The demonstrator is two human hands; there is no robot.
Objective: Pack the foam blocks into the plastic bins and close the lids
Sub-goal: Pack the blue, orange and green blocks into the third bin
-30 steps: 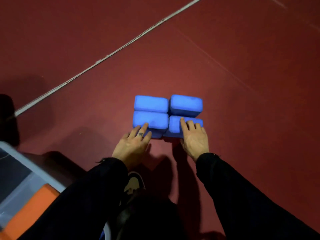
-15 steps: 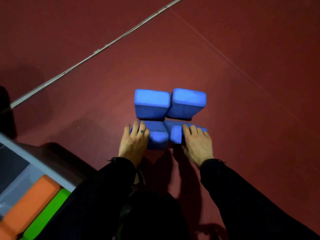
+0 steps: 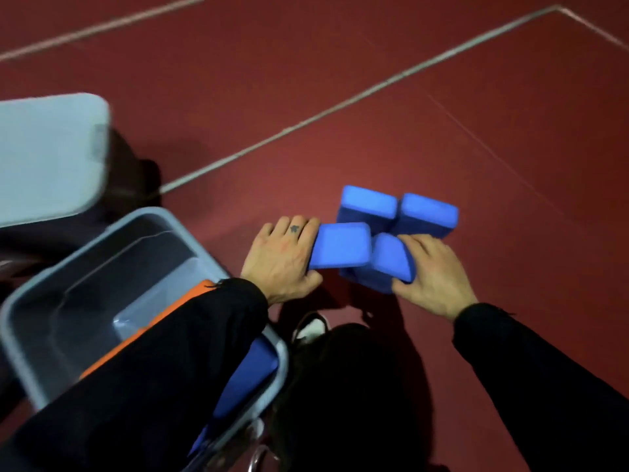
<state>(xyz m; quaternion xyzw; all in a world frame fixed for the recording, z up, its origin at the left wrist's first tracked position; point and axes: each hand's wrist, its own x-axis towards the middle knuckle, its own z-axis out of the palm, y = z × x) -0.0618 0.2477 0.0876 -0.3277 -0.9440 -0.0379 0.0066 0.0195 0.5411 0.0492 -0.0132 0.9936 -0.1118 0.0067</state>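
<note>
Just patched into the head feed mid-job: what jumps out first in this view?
The bright blue foam blocks at centre right on the dark red floor, with the left hand and right hand each taking a grip on a near block. At lower left an open grey plastic bin already holds an orange block and a blue one, partly hidden by the left sleeve. A pale grey lid lies beyond it at far left.

No readable text anywhere (small dark mark on left hand (image 3: 284, 258) finger, not legible).
</note>
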